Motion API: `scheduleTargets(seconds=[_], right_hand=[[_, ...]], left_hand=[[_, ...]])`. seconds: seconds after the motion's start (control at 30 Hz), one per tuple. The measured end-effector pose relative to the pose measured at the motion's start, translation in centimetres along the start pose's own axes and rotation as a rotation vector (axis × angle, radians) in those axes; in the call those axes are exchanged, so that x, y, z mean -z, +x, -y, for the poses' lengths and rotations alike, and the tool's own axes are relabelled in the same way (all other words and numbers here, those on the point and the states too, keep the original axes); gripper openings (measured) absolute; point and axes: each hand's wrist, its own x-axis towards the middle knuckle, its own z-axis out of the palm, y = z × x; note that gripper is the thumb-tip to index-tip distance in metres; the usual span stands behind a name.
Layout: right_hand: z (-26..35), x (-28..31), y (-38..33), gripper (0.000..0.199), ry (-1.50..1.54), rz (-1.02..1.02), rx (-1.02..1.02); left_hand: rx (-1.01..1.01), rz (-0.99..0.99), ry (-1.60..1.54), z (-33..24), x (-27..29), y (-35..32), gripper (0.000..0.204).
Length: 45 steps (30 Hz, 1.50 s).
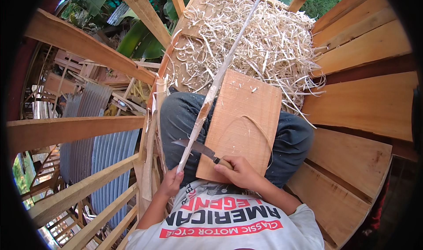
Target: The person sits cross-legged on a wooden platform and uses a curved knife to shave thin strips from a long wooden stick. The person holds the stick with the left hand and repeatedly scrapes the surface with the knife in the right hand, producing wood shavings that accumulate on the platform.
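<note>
Long pale bamboo strip (220,73) is mid-shaving: left hand (171,184) fingers grip its near end, right hand (240,173) fingers clasp the curved knife (196,146); next stroke likely needs steady blade angle.

Soft daylight, sharp (fisheye-bent, dark edges)

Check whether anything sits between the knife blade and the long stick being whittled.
Nothing visible does. The knife, held in the right hand, lays its blade straight against the stick, just above the left hand that grips the stick's lower end. The wooden board on the lap lies to the right of the stick.
</note>
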Motion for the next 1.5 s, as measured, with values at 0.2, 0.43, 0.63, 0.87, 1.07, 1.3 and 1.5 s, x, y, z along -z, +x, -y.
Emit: scheduleTargets(seconds=[0.2,0.43,0.63,0.87,1.07,1.3,1.5], right_hand=[[-0.3,0.2,-0.3,0.031,-0.246,-0.272,0.04],[1.3,0.8,-0.6,0.028,-0.384,-0.423,0.141],[1.0,1.4,-1.1,0.027,-0.482,-0.538,0.216],[0.0,2.1,-1.6,0.029,-0.489,-0.611,0.275],[-0.6,2.8,-2.2,0.029,-0.509,-0.647,0.304],[-1.6,2.9,-2.4,0.029,-0.468,-0.705,0.332],[-1.5,3.7,-2.5,0.028,-0.594,-0.767,0.35]], left_hand=[[-0.013,0.076,-0.05,-0.2,-0.3,1.4,0.034],[-0.063,0.153,-0.034,-4.5,-0.5,2.2,0.035],[-0.013,0.217,0.0,-7.1,-0.8,2.2,0.04],[0.002,0.235,-0.031,-10.3,-1.6,1.7,0.037],[0.147,0.324,-0.184,-10.9,-2.3,1.3,0.037],[0.281,0.422,-0.424,-11.5,-3.4,1.5,0.031],[0.444,0.469,-0.545,-12.7,-3.8,1.7,0.032]])
